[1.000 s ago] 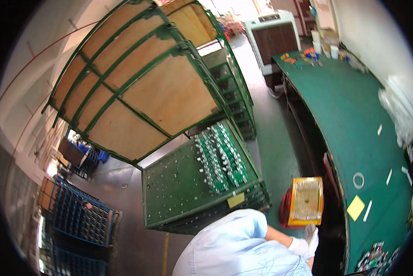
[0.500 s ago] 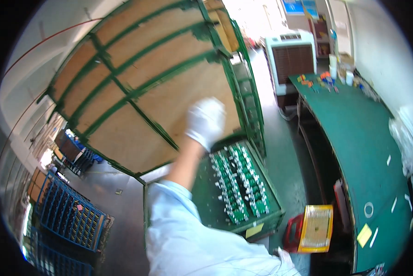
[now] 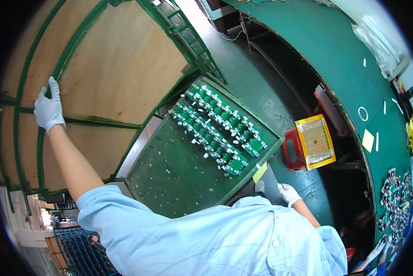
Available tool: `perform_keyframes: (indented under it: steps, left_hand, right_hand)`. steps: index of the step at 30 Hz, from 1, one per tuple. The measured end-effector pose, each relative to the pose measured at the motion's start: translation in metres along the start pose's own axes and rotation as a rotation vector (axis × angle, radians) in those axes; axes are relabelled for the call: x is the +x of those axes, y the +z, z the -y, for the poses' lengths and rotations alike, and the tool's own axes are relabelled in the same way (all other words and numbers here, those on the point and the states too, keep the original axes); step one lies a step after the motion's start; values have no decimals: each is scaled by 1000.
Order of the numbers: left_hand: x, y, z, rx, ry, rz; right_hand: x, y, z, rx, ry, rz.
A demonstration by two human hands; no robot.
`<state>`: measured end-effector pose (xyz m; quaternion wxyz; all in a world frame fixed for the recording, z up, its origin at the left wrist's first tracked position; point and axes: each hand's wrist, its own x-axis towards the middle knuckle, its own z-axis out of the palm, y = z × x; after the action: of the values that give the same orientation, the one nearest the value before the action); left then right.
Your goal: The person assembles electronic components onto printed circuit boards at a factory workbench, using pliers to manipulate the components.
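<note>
My left hand (image 3: 49, 106), in a white glove, reaches far to the left. It grips a green bar (image 3: 80, 43) of a wood-panelled rack (image 3: 119, 60), with the thumb and a finger on either side. Below me to the right, my right hand (image 3: 289, 194), also white-gloved, hangs beside a green tray-like cart top (image 3: 169, 179). Its fingers are loosely bent and hold nothing that I can see. Two rows of green circuit boards (image 3: 211, 138) with white parts lie on the cart top, and a yellow paper (image 3: 260, 172) is on its edge.
A red stool (image 3: 293, 149) with a yellow-framed panel (image 3: 315, 141) stands right of the cart. A long green workbench (image 3: 340, 64) curves along the right, carrying a pile of small parts (image 3: 392, 202). Another person's gloved hands (image 3: 376, 250) are at lower right. Blue racks (image 3: 84, 248) stand lower left.
My view has turned down and right. My left hand has gone from in front of the rack's panel to a green bar farther left. My right hand now shows clearly beside the cart.
</note>
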<state>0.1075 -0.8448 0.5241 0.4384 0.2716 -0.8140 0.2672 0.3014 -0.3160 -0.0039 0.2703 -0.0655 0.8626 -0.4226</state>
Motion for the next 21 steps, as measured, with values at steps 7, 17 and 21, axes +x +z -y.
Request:
perform_keyframes:
  steps: [7, 17, 21]
  left_hand:
    - [-41, -38, -5, -34, 54, 42]
    - [-205, -158, -29, -325, 364, 330]
    - [-282, -177, -49, -523, 553, 421]
  right_hand:
    - [-17, 6, -31, -84, 94, 31]
    - [-66, -13, -82, -17, 123, -18]
    - [-88, -14, -119, -97, 134, 82]
